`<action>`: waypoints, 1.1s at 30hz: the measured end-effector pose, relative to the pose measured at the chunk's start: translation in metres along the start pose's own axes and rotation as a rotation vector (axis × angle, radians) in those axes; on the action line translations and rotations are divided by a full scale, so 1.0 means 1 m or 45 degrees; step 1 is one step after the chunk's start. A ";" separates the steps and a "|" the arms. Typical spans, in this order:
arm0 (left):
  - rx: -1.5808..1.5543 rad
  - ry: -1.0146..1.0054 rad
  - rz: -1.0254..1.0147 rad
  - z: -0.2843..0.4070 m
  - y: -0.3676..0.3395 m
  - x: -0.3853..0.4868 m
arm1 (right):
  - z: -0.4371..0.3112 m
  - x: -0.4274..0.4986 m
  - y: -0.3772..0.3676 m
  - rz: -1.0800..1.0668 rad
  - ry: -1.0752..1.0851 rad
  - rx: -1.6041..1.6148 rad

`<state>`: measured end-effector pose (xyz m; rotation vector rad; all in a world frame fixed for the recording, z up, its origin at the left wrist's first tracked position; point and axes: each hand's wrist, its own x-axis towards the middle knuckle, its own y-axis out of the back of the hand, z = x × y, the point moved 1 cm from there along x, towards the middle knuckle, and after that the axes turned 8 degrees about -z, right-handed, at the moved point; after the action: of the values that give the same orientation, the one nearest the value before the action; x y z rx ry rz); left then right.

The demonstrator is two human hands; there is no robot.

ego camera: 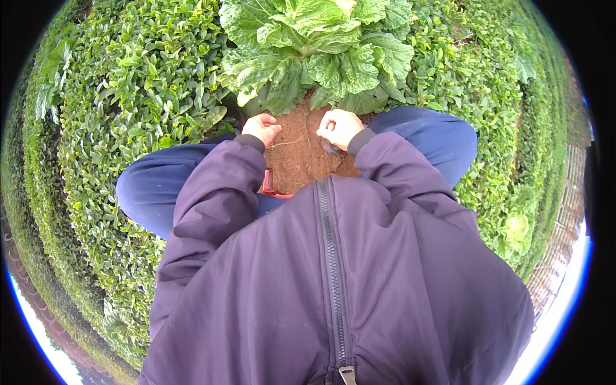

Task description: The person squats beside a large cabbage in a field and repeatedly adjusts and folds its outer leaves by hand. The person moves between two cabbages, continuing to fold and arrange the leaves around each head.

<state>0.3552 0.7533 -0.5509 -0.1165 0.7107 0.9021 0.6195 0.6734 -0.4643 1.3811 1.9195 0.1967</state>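
My left hand point(261, 129) hovers over the left side of a strip of bare brown soil point(293, 159), thumb and fingertips slightly apart, with nothing visible between them. To its right, my right hand point(340, 129) is curled, thumb against the fingers, and no held thing shows. Just beyond both hands stands a large Chinese cabbage point(337, 53) with crinkled, spreading green leaves. Its lower leaves hang over the soil, and neither hand visibly touches them. Thin pale roots or stems lie on the ground between the hands.
Dense, low leafy bushes point(144, 82) line the left side, with more bushes point(462, 82) on the right. My bent knees press near both rows. Part of a red object point(268, 182) shows below my left forearm. Another cabbage point(516, 228) grows at the far right.
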 end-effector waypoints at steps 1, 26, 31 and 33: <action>0.095 0.038 0.042 -0.001 0.002 -0.001 | 0.002 0.001 -0.004 0.017 0.043 -0.078; 1.143 -0.437 -1.732 -0.049 -0.100 -0.048 | 0.114 -0.008 -0.117 -1.328 -0.235 -0.105; 0.597 0.503 -1.380 -0.040 -0.088 -0.049 | 0.111 -0.010 -0.102 -1.130 -0.297 -0.058; 0.315 0.591 -1.506 -0.040 -0.079 -0.050 | 0.110 -0.010 -0.099 -1.083 -0.307 -0.056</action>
<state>0.3732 0.6542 -0.5662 -0.4752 0.9908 -0.3644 0.6174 0.5930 -0.5882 0.4408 2.0941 -0.3234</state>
